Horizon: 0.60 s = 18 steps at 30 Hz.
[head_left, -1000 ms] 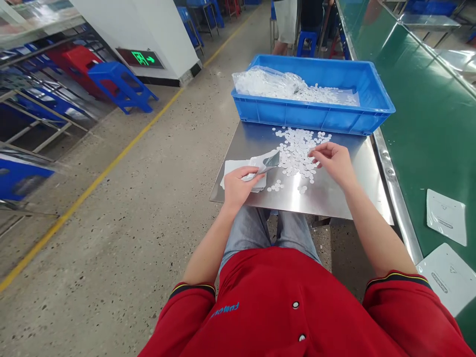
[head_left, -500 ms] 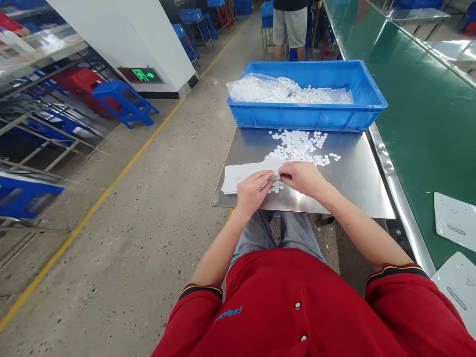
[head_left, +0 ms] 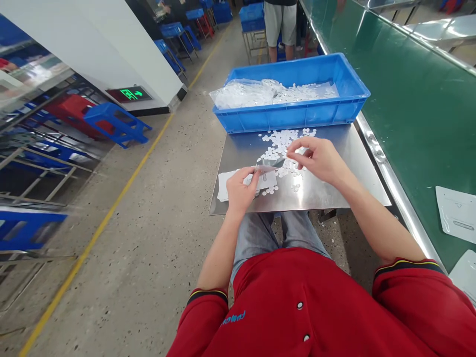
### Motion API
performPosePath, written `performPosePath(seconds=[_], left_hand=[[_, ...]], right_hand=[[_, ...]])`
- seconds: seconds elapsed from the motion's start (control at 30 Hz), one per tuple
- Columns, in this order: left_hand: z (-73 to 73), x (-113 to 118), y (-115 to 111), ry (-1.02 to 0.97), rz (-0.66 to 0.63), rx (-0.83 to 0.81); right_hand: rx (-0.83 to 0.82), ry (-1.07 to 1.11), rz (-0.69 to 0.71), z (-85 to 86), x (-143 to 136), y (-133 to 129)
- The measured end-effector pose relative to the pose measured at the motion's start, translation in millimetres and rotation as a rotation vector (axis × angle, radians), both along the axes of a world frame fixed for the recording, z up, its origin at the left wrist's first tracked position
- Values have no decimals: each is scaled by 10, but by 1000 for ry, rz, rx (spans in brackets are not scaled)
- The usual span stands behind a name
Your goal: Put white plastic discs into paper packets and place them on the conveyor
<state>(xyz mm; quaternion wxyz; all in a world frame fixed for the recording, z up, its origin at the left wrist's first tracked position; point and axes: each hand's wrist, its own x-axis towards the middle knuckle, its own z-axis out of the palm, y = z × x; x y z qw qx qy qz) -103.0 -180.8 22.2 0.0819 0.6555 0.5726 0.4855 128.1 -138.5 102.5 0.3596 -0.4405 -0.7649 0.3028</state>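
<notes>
My left hand [head_left: 242, 191] is closed, thumb against fingers, on the edge of a thin, partly see-through plastic pouch [head_left: 268, 167]. The pouch is tilted, with its sides apart. At its right end, my right hand [head_left: 310, 157] is held in a pinch; what lies between the fingertips is too small to make out. Under my left hand lies a stack of flat white pouches [head_left: 223, 186], partly covered by that hand. Many small white discs [head_left: 283, 141] are scattered on the metal table [head_left: 334, 186] behind and below the hands.
A blue crate [head_left: 293, 115] at the table's back holds a clear plastic bag [head_left: 245, 94] and loose discs. On the right runs a green conveyor belt [head_left: 405, 129] with white pouches [head_left: 459, 213] on it. A person [head_left: 280, 25] stands beyond the crate. A blue stool [head_left: 117, 124] stands left.
My right hand has lifted and moved right of my left hand. The pouch at my left hand now shows tilted with its sides apart. The whole view has shifted slightly.
</notes>
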Motion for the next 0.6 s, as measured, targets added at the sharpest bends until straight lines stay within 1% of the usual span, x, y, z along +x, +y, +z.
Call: performPosePath(seconds=[0.1,0.13,0.17,0.2,0.23,0.3,0.37,0.4,0.43,0.47,0.53,0.6], left_hand=[[12,71,36,-64,-68,-31],[28,97,49,-59,-100,-36],[48,110,62,-36,-133,-40],[71,104,74,5,-161,-47],[90,72,84,59,-179,-59],[103,-62,90,198,-189,-119],[57,-252,64,341,-177,-236],[12,-343,38,406,-180,-304],[-43,-418,5,462,-187,-364],[-103,-472,-32,507,-188,-407],[-211,-507,-107,558,-168,-437],[-271,-463,-168,579,-123,-428]], right_hand=[[79,-45,190,-109,23,-35],[120,-64,219,-138,33,-21],[167,-80,212,-153,67,9],[221,-91,165,-149,139,52],[284,-99,84,-128,259,102],[422,-126,-141,-60,654,199],[552,-181,-399,-26,1215,249],[598,-219,-542,-48,1526,249],[630,-250,-664,-105,1835,232],[557,-323,-700,-195,2128,201],[376,-451,-776,-445,2618,117],[140,-566,-851,-699,2927,37]])
